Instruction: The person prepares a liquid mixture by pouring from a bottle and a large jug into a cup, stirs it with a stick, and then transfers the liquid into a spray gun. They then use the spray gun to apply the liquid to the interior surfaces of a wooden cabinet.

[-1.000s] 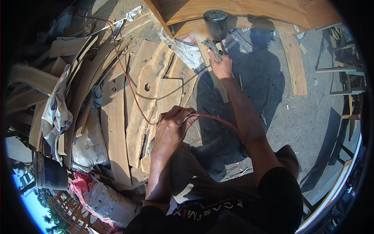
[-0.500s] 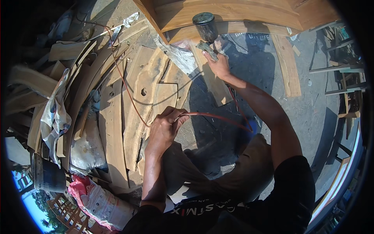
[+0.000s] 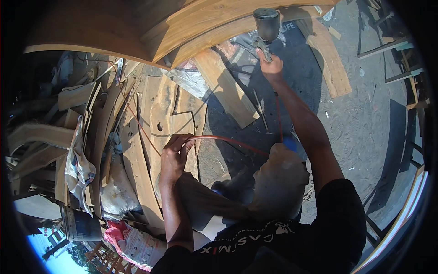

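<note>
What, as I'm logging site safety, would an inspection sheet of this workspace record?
Surface: grey dirt ground, partly in shadow.
Job's things: spray gun with dark cup, near a large wooden piece; contact cannot be judged.
Clutter: loose planks on the left, a red-and-white sack and black bucket nearby.
Hands: right hand grips the spray gun; left hand holds a red hose.
Cables: the red hose crosses the planks to the left hand, then continues toward the right knee; electric cables, nothing seen.
Surroundings: frames at the right edge.
</note>
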The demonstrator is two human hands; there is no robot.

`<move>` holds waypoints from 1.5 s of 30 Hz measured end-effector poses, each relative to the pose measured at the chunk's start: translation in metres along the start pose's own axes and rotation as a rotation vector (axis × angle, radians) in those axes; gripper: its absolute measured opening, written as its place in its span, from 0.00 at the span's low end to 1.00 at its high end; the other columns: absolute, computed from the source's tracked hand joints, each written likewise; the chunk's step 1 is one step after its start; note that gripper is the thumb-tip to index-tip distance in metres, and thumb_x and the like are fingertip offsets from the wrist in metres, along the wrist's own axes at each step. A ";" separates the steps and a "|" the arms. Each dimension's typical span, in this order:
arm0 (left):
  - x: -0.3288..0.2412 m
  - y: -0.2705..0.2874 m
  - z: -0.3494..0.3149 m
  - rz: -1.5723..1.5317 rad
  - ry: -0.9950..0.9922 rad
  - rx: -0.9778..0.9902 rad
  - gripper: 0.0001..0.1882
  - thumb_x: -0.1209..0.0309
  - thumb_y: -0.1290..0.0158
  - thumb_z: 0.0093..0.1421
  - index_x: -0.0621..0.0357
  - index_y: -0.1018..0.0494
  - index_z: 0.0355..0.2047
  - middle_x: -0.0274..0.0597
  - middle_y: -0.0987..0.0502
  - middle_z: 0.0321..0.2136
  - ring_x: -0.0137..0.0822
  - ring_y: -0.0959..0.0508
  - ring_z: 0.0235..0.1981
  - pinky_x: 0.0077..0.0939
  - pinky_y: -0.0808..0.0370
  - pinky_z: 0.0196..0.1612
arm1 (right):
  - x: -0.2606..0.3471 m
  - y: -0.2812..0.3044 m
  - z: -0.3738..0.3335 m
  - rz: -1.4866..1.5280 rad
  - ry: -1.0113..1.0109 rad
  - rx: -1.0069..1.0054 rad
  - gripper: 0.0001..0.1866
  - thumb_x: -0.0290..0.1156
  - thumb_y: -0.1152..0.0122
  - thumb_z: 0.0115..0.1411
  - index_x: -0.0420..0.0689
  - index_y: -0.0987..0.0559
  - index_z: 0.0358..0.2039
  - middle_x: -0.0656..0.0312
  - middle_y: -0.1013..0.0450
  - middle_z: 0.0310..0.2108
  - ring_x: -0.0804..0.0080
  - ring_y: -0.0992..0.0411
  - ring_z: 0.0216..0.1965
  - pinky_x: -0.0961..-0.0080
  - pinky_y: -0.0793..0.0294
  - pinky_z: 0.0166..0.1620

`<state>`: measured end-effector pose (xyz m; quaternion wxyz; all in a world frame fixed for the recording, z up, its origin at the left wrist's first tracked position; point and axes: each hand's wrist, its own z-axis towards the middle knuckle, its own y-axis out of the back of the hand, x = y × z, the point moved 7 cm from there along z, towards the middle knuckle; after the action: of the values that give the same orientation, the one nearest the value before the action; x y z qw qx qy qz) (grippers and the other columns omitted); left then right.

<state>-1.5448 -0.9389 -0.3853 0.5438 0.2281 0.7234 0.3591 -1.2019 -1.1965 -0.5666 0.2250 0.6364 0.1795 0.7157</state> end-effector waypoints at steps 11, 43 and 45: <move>-0.056 -0.024 0.051 0.145 -0.103 -0.034 0.09 0.71 0.39 0.69 0.60 0.17 0.47 0.50 0.16 0.42 0.51 0.14 0.42 0.40 0.20 0.44 | -0.091 0.085 0.087 0.131 -0.091 -0.160 0.30 0.58 0.32 0.67 0.37 0.15 0.35 0.49 0.23 0.24 0.57 0.23 0.30 0.61 0.24 0.37; -0.153 -0.134 0.125 0.207 -0.251 0.127 0.09 0.72 0.39 0.70 0.59 0.18 0.48 0.51 0.17 0.43 0.55 0.14 0.42 0.42 0.18 0.44 | -0.122 0.327 0.243 0.326 0.040 -0.546 0.26 0.53 0.32 0.70 0.38 0.13 0.45 0.51 0.19 0.26 0.68 0.22 0.28 0.66 0.22 0.37; -0.156 -0.136 0.128 0.212 -0.268 0.120 0.08 0.72 0.39 0.69 0.59 0.18 0.47 0.51 0.17 0.43 0.55 0.14 0.42 0.43 0.18 0.44 | -0.109 0.336 0.244 0.399 0.107 -0.569 0.24 0.50 0.32 0.70 0.38 0.13 0.45 0.52 0.20 0.25 0.73 0.26 0.27 0.68 0.23 0.35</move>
<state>-1.3673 -1.1033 -0.4122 0.5800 0.3809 0.6363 0.3370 -0.9822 -1.5444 -0.4440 0.2393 0.5324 -0.1435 0.7992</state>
